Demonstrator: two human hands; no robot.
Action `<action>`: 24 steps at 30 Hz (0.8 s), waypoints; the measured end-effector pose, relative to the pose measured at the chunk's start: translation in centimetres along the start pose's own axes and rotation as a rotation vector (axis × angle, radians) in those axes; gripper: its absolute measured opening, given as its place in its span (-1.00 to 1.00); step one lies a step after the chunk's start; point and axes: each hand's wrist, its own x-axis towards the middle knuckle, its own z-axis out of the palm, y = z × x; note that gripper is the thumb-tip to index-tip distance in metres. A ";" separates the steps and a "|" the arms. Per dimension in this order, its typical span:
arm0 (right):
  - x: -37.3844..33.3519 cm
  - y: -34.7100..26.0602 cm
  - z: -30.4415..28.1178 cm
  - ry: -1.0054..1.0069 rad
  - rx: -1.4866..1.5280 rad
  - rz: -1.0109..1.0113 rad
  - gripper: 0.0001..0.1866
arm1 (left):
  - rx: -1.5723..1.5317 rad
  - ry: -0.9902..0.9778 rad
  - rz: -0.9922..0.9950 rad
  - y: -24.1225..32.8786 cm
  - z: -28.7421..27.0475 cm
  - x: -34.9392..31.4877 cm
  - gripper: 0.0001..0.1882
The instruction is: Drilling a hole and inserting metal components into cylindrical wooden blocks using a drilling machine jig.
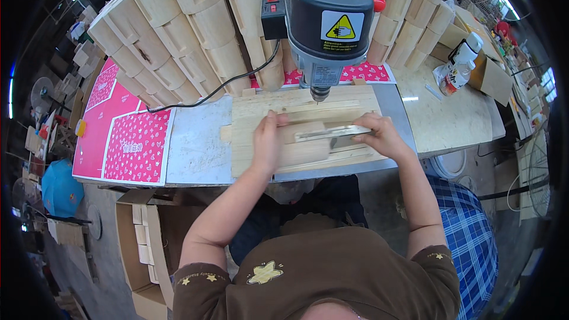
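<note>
Under the drill press (329, 18), a pale wooden block (308, 149) with a rounded side lies on a wooden board (249, 104). My left hand (268, 142) is closed around the block's left end and looks slightly blurred. At its right end my right hand (382, 136) pinches a flat, pale metal strip (326, 133), which lies along the top of the block. Beside my right fingers a darker grey flat part (342, 141) shows; whether it belongs to the strip I cannot tell. The drill chuck (320, 92) hangs just beyond the block, apart from it.
Tall stacks of rounded wooden blocks (178, 35) stand behind the drill press. Its black cable (231, 90) runs left over pink printed sheets (136, 148). Bottles (459, 71) stand at the right. An open carton (142, 284) with pale blocks sits below, at left.
</note>
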 end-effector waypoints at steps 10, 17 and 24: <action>0.1 0.5 0.2 0.090 -0.110 -0.077 -0.65 | -0.253 0.119 0.020 0.3 1.0 -2.3 -0.70; 2.8 1.7 0.1 0.189 -0.157 0.009 -0.66 | 0.596 -0.118 0.514 -2.6 -0.8 -2.2 -0.49; 4.2 0.8 1.9 0.194 -0.186 -0.078 -0.66 | 0.799 -0.102 0.274 -2.5 -2.4 -1.0 -0.41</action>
